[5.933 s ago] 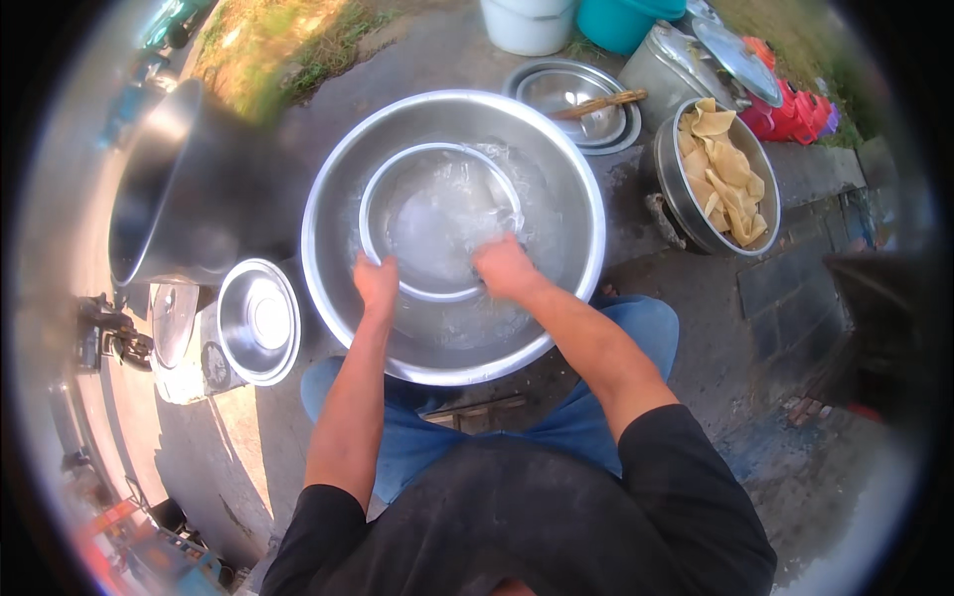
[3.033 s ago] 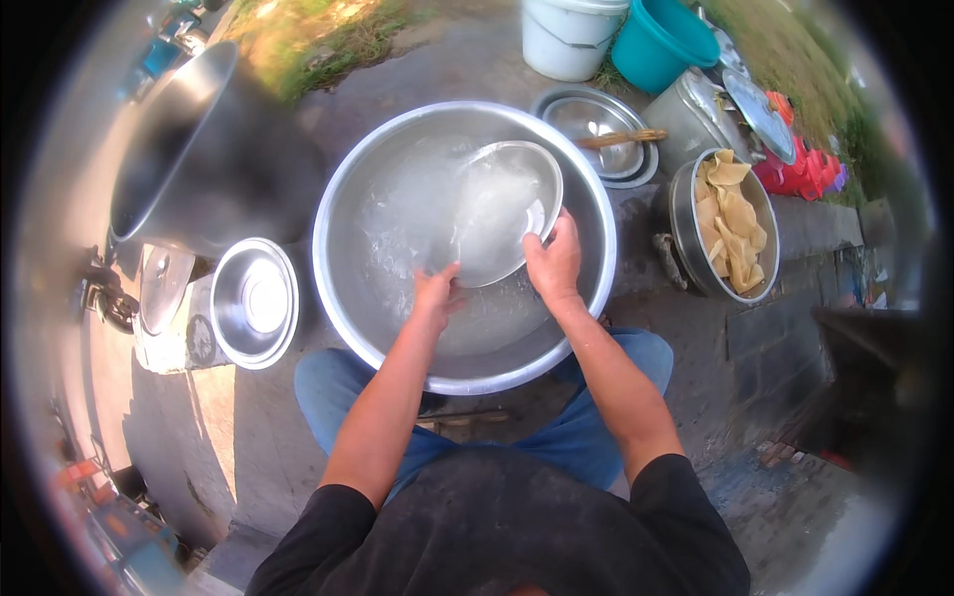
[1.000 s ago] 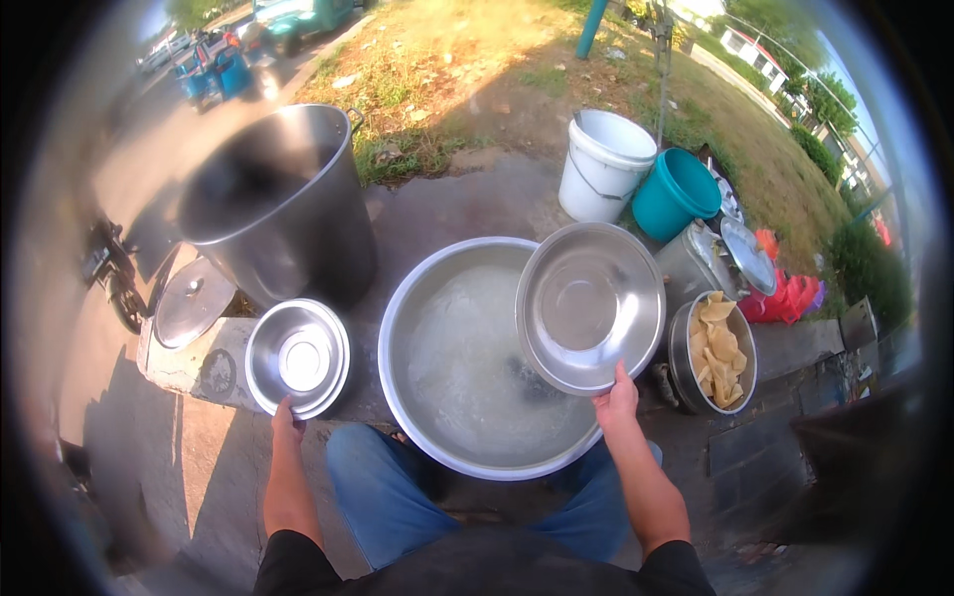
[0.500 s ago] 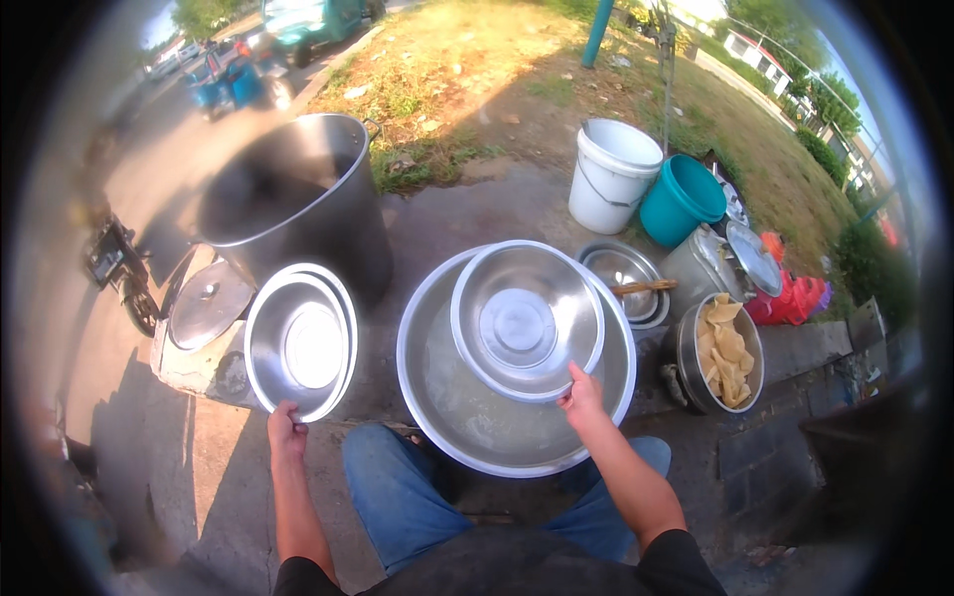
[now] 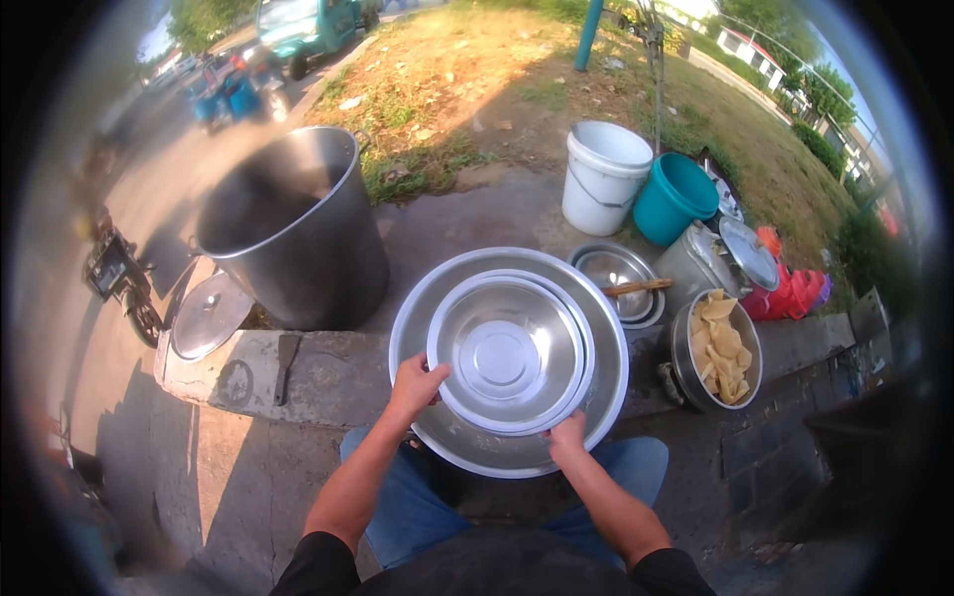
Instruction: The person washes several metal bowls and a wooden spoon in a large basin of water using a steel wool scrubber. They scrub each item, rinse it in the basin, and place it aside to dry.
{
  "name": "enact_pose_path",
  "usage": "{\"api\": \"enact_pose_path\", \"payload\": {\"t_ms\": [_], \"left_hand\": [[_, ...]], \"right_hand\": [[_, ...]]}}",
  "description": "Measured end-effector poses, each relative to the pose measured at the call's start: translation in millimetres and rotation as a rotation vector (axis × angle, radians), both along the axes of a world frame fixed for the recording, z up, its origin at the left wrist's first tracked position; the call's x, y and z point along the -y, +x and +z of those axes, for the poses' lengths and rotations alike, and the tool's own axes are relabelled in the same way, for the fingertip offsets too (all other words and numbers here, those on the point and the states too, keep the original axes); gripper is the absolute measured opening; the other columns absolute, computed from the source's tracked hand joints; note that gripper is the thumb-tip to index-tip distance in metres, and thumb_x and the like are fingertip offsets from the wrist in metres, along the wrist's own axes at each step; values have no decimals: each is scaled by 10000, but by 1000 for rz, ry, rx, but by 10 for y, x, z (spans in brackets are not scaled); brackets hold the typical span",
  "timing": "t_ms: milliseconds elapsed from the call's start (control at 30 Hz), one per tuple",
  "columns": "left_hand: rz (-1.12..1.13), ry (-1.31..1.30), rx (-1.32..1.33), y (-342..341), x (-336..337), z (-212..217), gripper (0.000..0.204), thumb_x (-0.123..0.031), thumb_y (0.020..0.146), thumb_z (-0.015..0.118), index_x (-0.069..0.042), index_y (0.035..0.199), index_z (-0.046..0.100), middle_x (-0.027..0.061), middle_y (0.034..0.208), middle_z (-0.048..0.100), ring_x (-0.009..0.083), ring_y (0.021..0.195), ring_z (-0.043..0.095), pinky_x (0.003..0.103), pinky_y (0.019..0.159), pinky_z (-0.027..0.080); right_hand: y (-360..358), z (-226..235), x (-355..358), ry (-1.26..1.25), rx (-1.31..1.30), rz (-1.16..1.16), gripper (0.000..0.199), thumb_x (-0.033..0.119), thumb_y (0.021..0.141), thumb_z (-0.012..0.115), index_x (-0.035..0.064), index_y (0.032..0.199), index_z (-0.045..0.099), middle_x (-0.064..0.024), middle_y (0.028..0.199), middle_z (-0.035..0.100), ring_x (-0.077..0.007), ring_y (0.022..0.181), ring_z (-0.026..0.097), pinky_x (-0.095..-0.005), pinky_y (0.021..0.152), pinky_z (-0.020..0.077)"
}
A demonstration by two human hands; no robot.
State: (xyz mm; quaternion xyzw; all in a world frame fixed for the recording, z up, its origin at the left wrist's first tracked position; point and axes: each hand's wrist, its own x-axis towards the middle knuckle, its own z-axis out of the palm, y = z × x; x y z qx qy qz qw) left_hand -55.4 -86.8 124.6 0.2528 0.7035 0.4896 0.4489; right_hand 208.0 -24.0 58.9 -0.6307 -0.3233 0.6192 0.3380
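Note:
A nested stack of shiny metal basins [image 5: 500,360] is over the wide, large metal basin [image 5: 586,268] in front of my knees. My left hand [image 5: 415,385] is closed on the left rim of the stack, thumb on the inner side. At the lower right rim, my right hand [image 5: 567,437] grips the basins too, its fingers partly hidden. How many basins each hand holds, and whether the stack rests on the large basin, I cannot tell.
A tall metal pot [image 5: 298,233], a lid [image 5: 212,316] and a dark cleaver-like blade [image 5: 286,368] are at left. To the right are a white bucket [image 5: 606,179], a teal bucket [image 5: 679,201], small basins with sticks [image 5: 636,286] and a pot of pale sheets [image 5: 720,348].
My left hand has brought its basins from the left over the large basin, where they now nest with the right hand's basin. My right hand has moved slightly lower. The dark blade is now uncovered.

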Motion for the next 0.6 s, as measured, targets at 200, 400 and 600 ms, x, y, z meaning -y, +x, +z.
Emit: {"api": "enact_pose_path", "payload": {"t_ms": [200,400,600], "left_hand": [[-83,-23,-546,214,-96,-455,381,-207,747,698,51,1014,607,150,778,670,212,624,653,328,594,515],[130,-137,184,319,-153,-906,246,-104,769,675,40,961,622,113,774,653,166,570,608,295,435,439],[273,-96,-20,145,-185,-1030,216,-71,779,578,20,965,643,79,714,628,162,501,559,307,418,412]], "right_hand": [[277,-175,-32,133,10,-62,98,61,865,567,-3,907,628,-54,723,637,-152,606,597,-306,497,446],[372,-444,-403,714,446,115,185,58,815,578,-46,961,624,-205,819,675,-357,764,654,-424,706,500],[582,214,-1256,715,982,222,404,137,800,569,19,1186,581,-228,963,657,-398,881,635,-469,778,497]]}}
